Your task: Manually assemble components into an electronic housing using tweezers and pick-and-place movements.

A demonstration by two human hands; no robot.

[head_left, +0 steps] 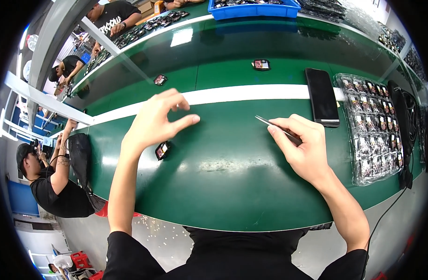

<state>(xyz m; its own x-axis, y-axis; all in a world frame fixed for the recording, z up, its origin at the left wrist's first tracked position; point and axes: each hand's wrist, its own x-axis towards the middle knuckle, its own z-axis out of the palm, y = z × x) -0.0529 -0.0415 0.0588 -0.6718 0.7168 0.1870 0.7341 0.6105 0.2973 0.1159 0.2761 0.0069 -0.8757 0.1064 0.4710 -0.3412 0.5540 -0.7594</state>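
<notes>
My left hand (160, 116) hovers over the green table with thumb and fingers apart and nothing between them. Just below it, near the wrist, lies a small black device (162, 150) with a printed face. Pinched in my right hand (303, 142) is a pair of metal tweezers (262, 120), its tips pointing up and to the left. Two more small black devices lie beyond the hands: one (160, 80) past my left hand and another (261, 65) farther right. A black smartphone (322, 95) rests to the right of the tweezers.
At the right stands a clear plastic tray (356, 175) holding several small wrapped parts, beside a black cable (410, 116). A white strip (237, 93) crosses the green table (214, 186). A blue bin (256, 11) is at the back. Co-workers sit at the left, near a metal frame (46, 60).
</notes>
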